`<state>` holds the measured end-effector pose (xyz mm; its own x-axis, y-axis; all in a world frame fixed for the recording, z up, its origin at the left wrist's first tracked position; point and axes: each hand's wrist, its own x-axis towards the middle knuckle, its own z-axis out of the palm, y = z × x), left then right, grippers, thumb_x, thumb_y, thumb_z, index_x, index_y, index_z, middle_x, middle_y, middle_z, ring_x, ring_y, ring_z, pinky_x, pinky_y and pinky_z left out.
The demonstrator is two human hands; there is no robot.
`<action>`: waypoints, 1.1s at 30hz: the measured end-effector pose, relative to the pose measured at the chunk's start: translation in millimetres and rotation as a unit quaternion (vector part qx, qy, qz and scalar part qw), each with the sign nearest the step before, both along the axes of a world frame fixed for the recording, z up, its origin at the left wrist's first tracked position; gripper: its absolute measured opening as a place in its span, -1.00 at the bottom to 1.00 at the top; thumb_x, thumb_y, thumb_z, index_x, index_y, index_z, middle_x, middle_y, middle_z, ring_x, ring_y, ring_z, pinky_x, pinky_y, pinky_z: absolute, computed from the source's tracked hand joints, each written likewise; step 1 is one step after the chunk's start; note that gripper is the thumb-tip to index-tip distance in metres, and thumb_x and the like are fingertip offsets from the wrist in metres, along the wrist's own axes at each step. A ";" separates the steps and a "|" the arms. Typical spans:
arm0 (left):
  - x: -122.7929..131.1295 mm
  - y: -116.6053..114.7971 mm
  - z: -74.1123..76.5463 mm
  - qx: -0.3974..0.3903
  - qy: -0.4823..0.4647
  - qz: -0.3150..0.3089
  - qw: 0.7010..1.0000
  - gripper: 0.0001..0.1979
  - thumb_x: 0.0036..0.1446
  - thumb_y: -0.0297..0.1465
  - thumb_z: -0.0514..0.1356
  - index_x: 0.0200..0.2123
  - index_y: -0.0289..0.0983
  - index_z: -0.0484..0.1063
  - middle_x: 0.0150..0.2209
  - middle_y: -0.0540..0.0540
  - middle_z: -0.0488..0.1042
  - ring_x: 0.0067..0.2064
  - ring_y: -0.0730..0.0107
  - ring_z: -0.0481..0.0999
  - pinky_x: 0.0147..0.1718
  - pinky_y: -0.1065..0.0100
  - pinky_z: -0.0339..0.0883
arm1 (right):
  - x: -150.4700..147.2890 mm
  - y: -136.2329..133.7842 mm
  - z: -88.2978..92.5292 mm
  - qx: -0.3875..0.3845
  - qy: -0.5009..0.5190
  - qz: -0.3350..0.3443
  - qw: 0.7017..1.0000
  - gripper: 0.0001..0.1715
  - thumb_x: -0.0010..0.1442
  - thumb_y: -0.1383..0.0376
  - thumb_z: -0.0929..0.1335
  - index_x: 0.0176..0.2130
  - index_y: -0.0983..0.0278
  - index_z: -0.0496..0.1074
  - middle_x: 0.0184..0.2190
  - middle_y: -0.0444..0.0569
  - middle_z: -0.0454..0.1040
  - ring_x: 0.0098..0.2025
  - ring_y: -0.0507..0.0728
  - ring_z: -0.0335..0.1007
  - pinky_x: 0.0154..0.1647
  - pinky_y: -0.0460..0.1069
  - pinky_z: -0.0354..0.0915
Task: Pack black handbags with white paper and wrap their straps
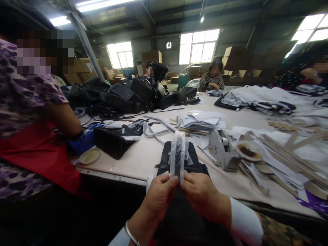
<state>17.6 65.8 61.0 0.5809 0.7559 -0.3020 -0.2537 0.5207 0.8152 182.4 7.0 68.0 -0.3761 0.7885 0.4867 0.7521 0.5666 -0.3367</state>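
Pinching plastic-covered strip (177, 153): left hand (161, 192), right hand (205, 193); dispenser (222, 154) bears illegible scrawl (215, 149).

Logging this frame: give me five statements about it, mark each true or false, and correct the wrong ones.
1. The left hand and right hand both grip the plastic-wrapped strip. True.
2. A bracelet circles the right wrist. False: it is on the left wrist.
3. In the picture, the tape dispenser stands left of the black bag. False: it stands right of it.
4. The white bowl holds something brown. True.
5. The clock shows between two windows. True.
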 end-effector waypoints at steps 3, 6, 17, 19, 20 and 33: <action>3.5 -6.0 -1.6 0.015 0.002 0.026 1.000 -0.66 -0.03 -0.22 0.46 -0.37 -0.37 0.54 -0.59 0.12 0.17 -0.57 0.65 0.02 -0.58 0.51 -0.11 | 3.1 -1.3 -0.3 0.045 -0.040 0.005 0.998 -0.69 0.31 0.45 0.19 -0.33 0.37 0.48 -0.43 0.08 0.48 -0.42 0.12 0.33 -0.39 -0.01 0.25; -2.7 -10.6 2.6 0.152 0.041 0.024 0.987 -0.81 0.12 -0.29 0.37 -0.34 -0.33 0.59 -0.46 -0.02 0.42 -0.42 0.50 0.33 -0.38 0.46 0.25 | 10.3 -1.9 12.4 -0.128 0.154 0.034 0.979 -0.73 0.34 0.25 0.28 -0.28 0.34 0.49 -0.40 0.03 0.46 -0.37 0.09 0.33 -0.33 -0.03 0.27; -7.7 -17.8 -7.3 0.643 0.155 0.014 0.750 -0.71 0.28 -0.57 0.06 -0.07 -0.31 0.53 -0.20 -0.26 0.53 -0.13 0.19 0.52 -0.14 0.24 0.39 | 3.1 4.3 -0.7 -0.502 0.640 -0.002 0.581 -0.55 -0.04 0.09 0.58 -0.38 0.33 0.41 -0.66 -0.30 0.13 -0.66 -0.15 -0.20 -0.65 -0.14 -0.24; -9.1 -18.5 -5.2 0.613 0.161 -0.021 0.773 -0.71 0.29 -0.53 0.06 -0.02 -0.31 0.52 -0.13 -0.28 0.52 -0.06 0.14 0.50 -0.05 0.19 0.36 | 0.3 4.1 2.0 -0.478 0.610 -0.030 0.632 -0.60 -0.02 0.11 0.57 -0.38 0.36 0.46 -0.65 -0.25 0.22 -0.65 -0.13 -0.09 -0.63 -0.15 -0.11; -10.6 -17.6 -3.0 0.570 0.158 -0.047 0.805 -0.74 0.29 -0.48 0.10 -0.03 -0.30 0.53 -0.14 -0.26 0.52 -0.05 0.15 0.49 -0.03 0.19 0.34 | -0.6 3.5 4.6 -0.461 0.586 -0.034 0.666 -0.64 0.00 0.13 0.55 -0.39 0.36 0.49 -0.62 -0.21 0.29 -0.62 -0.10 0.02 -0.59 -0.14 0.00; -3.4 -5.2 4.0 0.071 0.016 0.010 0.997 -0.66 0.05 -0.18 0.41 -0.44 -0.35 0.48 -0.61 0.12 0.13 -0.56 0.62 0.04 -0.57 0.50 -0.05 | 6.8 -3.1 -0.8 -0.043 0.029 0.017 0.998 -0.74 0.32 0.37 0.23 -0.23 0.37 0.50 -0.34 0.10 0.50 -0.36 0.12 0.33 -0.34 -0.01 0.22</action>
<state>14.2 60.6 65.0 0.5576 0.8035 -0.2083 -0.2360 0.3940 0.8883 189.2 4.0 67.2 -0.3761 0.8161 0.4387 0.7109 0.5578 -0.4283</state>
